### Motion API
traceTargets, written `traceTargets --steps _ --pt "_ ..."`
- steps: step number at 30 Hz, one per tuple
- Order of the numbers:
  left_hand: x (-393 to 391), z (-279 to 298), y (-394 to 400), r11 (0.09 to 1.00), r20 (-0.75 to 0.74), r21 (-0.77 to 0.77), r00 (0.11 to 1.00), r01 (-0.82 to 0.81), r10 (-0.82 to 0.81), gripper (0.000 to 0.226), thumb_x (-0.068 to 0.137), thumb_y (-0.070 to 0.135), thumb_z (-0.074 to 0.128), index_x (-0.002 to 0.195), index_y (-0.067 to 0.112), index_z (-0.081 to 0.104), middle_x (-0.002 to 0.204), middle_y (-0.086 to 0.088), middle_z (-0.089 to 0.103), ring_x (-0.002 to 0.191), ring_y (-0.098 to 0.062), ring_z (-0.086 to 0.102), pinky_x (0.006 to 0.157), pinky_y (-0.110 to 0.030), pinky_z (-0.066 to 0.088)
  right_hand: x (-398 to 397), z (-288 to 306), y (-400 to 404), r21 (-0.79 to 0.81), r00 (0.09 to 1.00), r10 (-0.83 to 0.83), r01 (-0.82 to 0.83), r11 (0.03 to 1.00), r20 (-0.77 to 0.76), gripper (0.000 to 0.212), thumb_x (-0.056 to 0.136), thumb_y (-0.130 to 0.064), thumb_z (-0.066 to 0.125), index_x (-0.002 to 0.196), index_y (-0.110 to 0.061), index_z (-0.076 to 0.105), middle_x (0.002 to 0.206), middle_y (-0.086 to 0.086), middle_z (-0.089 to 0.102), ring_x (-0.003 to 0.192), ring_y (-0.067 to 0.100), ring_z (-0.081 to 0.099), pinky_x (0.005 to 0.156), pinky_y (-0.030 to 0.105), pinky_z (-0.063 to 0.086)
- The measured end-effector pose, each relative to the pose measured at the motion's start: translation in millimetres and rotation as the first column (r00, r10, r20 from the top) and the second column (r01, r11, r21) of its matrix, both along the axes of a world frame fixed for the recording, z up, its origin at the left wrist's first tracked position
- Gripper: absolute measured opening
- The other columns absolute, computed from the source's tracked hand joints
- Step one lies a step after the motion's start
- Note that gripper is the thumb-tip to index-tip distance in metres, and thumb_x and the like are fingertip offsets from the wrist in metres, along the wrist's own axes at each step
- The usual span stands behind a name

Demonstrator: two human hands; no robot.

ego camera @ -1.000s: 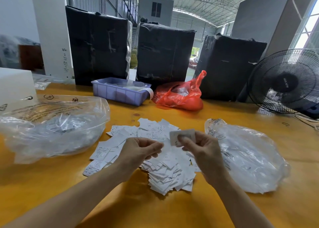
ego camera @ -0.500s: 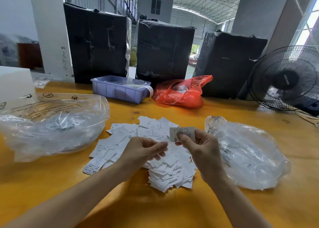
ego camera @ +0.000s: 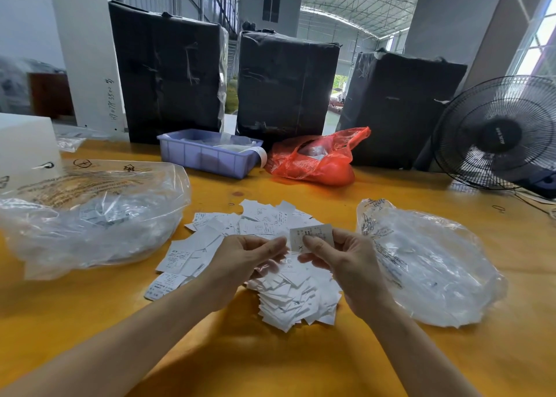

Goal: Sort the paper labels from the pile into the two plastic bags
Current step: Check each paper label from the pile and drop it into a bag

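Right hand (ego camera: 346, 261) grip pinches label (ego camera: 311, 236) above pile (ego camera: 288, 294).

A long orange-yellow wooden table (ego camera: 301, 366) fills the foreground of a warehouse hall. Three tall black-wrapped bales (ego camera: 168, 71) stand along its far edge, with a lilac plastic tray (ego camera: 207, 156) and a crumpled red carrier bag (ego camera: 316, 162) set before them. A black floor fan (ego camera: 496, 132) stands at the right end, near a bright window (ego camera: 541, 44). A white pillar (ego camera: 87, 50) with handwritten numbers rises on the left. Overhead, daylight pours through an arched, steel-trussed roof (ego camera: 346, 2) and an open doorway between the bales.
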State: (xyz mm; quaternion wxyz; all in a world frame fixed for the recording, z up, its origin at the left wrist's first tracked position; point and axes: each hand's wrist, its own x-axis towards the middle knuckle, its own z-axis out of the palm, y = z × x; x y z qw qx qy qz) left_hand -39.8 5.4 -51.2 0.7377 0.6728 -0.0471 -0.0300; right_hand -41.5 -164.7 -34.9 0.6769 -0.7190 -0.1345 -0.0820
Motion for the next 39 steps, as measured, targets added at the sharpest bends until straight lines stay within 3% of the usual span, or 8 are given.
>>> traceTargets --steps 6,13,23,28,34,39 --pt "-0.6 -0.7 0.5 0.999 -0.023 0.023 0.999 0.022 -0.022 0.031 0.064 0.039 0.071 0.078 0.011 0.077 0.071 -0.001 0.072 0.059 -0.006 0.063 0.048 -0.014 0.043 1.3 3.9 -3.6 0.193 0.997 -0.074 0.068 0.979 0.024 0.012 0.076 -0.022 0.068 0.085 -0.014 0.072 0.079 0.007 0.074 0.072 0.02 0.069 0.075 0.032 0.052" --pt "-1.3 -0.2 -1.3 0.998 -0.03 -0.011 0.998 0.06 -0.061 0.035 0.064 0.035 0.072 0.082 0.006 0.076 0.07 -0.002 0.072 0.059 -0.007 0.063 0.047 -0.014 0.043 -0.5 0.1 0.7 0.045 0.99 -0.027 0.021 0.999 0.137 0.009 0.082 -0.011 0.067 0.082 -0.019 0.072 0.076 -0.001 0.074 0.071 0.01 0.069 0.061 0.014 0.05" --pt "-0.9 -1.4 0.2 0.996 -0.031 0.007 0.996 0.089 -0.089 0.034 0.066 0.033 0.072 0.085 0.006 0.075 0.072 -0.001 0.072 0.06 -0.006 0.062 0.052 -0.015 0.045 -0.2 -1.2 1.6 0.053 0.986 -0.01 0.001 0.999 0.164 0.008 0.085 -0.007 0.064 0.082 -0.014 0.068 0.07 -0.001 0.073 0.059 0.012 0.069 0.053 0.015 0.05" --pt "-1.0 -1.4 -1.9 0.995 -0.031 -0.05 0.996 0.083 -0.085 0.028 0.06 0.021 0.077 0.083 0.006 0.072 0.072 -0.007 0.07 0.057 -0.011 0.062 0.048 -0.016 0.046 -1.2 -2.9 4.5 -0.037 0.979 0.015 -0.008 0.999 0.204 0.013 0.085 -0.001 0.065 0.084 -0.014 0.068 0.069 -0.006 0.072 0.061 0.009 0.069 0.053 0.012 0.048" --pt "-0.5 -3.3 -1.3 0.998 0.006 -0.057 1.0 0.009 -0.009 0.039 0.06 0.028 0.076 0.087 0.001 0.073 0.072 -0.006 0.071 0.055 -0.008 0.06 0.047 -0.015 0.044 -0.8 -4.3 4.2 -0.078 0.98 0.001 0.015 0.997 0.197 0.013 0.084 0.001 0.066 0.082 -0.012 0.067 0.068 -0.004 0.072 0.058 0.011 0.068 0.053 0.015 0.049" --pt "0.8 -2.0 1.3 0.998 0.022 -0.047 0.999 -0.046 0.047 0.019 0.059 0.03 0.076 0.071 0.015 0.077 0.072 -0.006 0.073 0.057 -0.007 0.062 0.049 -0.014 0.045 1.8 -6.1 2.3 -0.16 0.99 0.018 0.004 0.987 0.138 0.006 0.084 -0.001 0.066 0.087 -0.006 0.069 0.074 0.002 0.073 0.06 0.016 0.07 0.052 0.016 0.048"
